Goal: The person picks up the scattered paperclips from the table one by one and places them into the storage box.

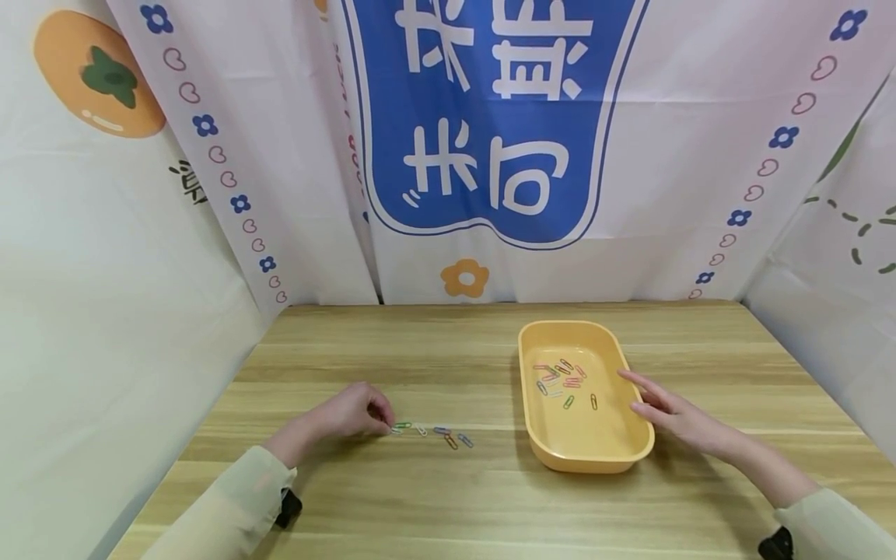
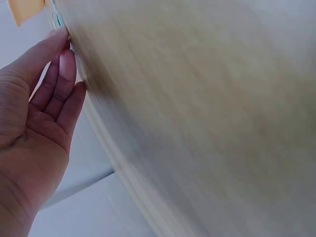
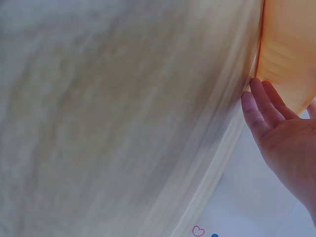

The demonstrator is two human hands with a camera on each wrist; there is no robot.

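My left hand (image 1: pixel 355 412) is low over the table, thumb and fingertips pinched together at a pale paper clip (image 1: pixel 396 430). In the left wrist view, the fingertips (image 2: pixel 63 35) meet at the end of a clip, with green showing beside it. Just right of that hand lie a white paper clip (image 1: pixel 421 431), a brown one (image 1: pixel 451 442) and several blue and green ones. A yellow tray (image 1: pixel 588 459) stands to the right, holding several coloured paper clips (image 1: pixel 572 382). My right hand (image 1: pixel 675 416) rests at the tray's right side, fingers extended along its rim and wall.
The wood-grain table (image 1: pixel 420 513) runs back to a white printed curtain (image 1: pixel 462 257) hanging along its far edge. White cloth walls (image 1: pixel 105 311) stand at left and right.
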